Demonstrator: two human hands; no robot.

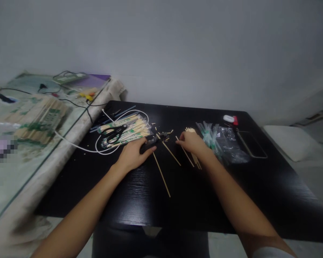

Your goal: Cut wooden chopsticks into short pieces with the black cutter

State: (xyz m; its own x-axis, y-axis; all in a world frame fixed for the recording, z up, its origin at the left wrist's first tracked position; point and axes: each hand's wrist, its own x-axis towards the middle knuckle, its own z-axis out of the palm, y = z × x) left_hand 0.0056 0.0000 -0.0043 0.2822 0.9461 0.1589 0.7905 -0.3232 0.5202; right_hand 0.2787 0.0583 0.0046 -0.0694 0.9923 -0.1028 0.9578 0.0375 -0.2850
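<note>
My left hand (pixel 133 152) is closed around the dark handles of pliers (pixel 149 144), whose jaws point right among small cut bits of wood. One thin wooden chopstick (pixel 162 175) lies slantwise just below that hand. Another chopstick (pixel 172 154) runs down and right from the plier jaws. My right hand (pixel 192 142) has its fingertips pinched at the upper end of a chopstick (pixel 187 156). Beneath that hand lies a bundle of chopsticks (pixel 197 163), partly hidden by the palm and wrist.
Black scissors (pixel 114 134) rest on wrapped chopsticks (pixel 134 125), with a white cable (pixel 97 151) looping round. To the right lie clear plastic wrappers (pixel 228 143), a phone (pixel 251 144) and a white-and-red object (pixel 229 119). A glass-topped surface (pixel 24 179) with more packed chopsticks (pixel 40 118) adjoins the black table (pixel 134 200).
</note>
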